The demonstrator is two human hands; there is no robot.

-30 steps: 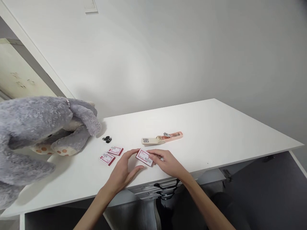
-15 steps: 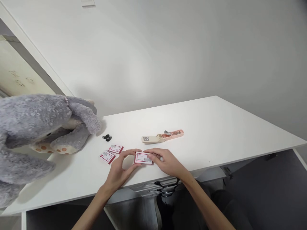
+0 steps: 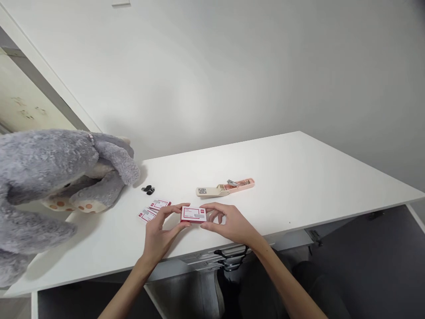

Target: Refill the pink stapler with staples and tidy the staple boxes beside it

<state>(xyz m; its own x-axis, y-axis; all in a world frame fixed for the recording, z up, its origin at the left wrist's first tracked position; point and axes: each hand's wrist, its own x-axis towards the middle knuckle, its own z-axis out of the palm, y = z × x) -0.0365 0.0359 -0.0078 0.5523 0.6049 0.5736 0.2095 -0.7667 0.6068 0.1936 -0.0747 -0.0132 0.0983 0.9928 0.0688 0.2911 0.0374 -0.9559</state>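
My left hand grips the left end of a small red-and-white box, which looks like a staple box, between thumb and fingers. At its right end, the thumb and fingers of my right hand hold the same box just above the table. Two similar boxes lie to the left, partly hidden behind my left hand. Beyond my hands, a long cream-and-pink hinged object lies unfolded, with metal parts in its pink half.
A large grey plush toy fills the left end of the white table. Beside it lies a small black object. The wall rises behind the table. Black drawer handles stick out below the front edge.
Both hands have shifted the box slightly left. My right thumb has moved from the box's top face to its right end. The box's printed label looks different now.
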